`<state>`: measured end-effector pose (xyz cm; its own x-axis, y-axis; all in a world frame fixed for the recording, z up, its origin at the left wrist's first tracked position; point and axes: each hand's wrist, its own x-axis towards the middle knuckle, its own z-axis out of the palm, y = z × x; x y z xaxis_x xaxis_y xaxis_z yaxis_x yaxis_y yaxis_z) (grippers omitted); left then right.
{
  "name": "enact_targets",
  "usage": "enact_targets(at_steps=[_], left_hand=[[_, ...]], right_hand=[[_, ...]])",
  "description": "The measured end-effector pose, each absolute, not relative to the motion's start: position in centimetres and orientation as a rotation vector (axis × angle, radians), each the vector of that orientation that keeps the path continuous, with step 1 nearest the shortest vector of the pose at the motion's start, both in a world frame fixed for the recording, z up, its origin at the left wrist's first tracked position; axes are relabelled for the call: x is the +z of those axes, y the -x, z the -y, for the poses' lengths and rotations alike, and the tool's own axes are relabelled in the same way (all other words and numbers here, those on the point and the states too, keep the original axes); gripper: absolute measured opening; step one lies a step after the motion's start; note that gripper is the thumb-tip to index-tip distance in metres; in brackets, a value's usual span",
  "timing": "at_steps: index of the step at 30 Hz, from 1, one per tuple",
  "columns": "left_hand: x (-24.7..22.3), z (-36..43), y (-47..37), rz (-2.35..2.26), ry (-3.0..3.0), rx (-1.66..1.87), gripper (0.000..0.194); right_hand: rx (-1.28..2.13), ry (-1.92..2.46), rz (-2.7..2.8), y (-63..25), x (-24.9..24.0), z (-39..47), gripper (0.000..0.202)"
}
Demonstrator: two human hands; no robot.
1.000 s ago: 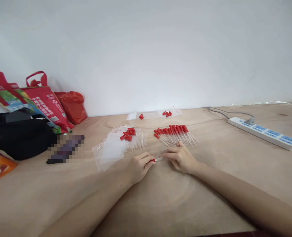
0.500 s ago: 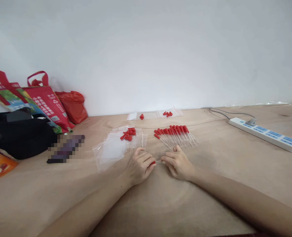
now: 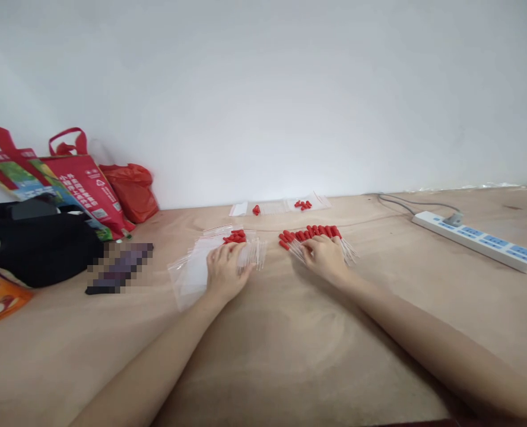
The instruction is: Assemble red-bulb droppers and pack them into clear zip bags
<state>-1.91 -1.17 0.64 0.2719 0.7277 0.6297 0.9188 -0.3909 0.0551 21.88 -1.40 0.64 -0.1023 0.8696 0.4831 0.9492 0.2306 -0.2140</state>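
Note:
My left hand (image 3: 227, 271) reaches over the pile of red rubber bulbs (image 3: 235, 236), its fingers apart and bent downward. Its thumb lies near the loose clear dropper tubes (image 3: 258, 254). Part of the bulb pile is hidden beneath this hand. My right hand (image 3: 328, 258) is over the row of red-topped droppers (image 3: 321, 230), fingers bent and closed on a dropper among them. Its fingertips are partly covered by the hand itself. Under the left hand spread clear zip bags (image 3: 196, 274).
Farther back lie another clear bag (image 3: 319, 202), a few tubes and small red bulbs (image 3: 303, 205). A power strip (image 3: 477, 240) with a grey cable is at the right. Shopping bags (image 3: 85, 184), a black bag (image 3: 41, 249) and a blurred dark flat object (image 3: 121, 270) stand or lie left.
My hands have parted from the middle, where they held a red bulb and a tube together. The left went left to the bulbs, the right forward onto the dropper row.

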Motion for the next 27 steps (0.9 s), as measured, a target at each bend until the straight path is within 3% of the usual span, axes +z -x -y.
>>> enact_targets(at_steps=[7,17,21,27], left_hand=[[0.6,-0.2,4.6,1.875,2.061,-0.655,0.018],[0.1,-1.8,6.5,1.865,2.094,-0.687,0.023],[-0.6,-2.7,6.4,1.749,2.228,-0.69,0.029],[-0.6,-2.8,6.4,1.693,2.36,-0.722,0.019]], right_hand=[[-0.197,2.02,1.825,-20.2,0.2,-2.3,0.024],[-0.194,1.873,1.954,-18.6,0.4,-1.9,0.024],[-0.012,1.858,1.974,-15.6,0.8,-1.5,0.031],[0.212,1.968,1.948,-12.5,1.2,-1.9,0.035]])
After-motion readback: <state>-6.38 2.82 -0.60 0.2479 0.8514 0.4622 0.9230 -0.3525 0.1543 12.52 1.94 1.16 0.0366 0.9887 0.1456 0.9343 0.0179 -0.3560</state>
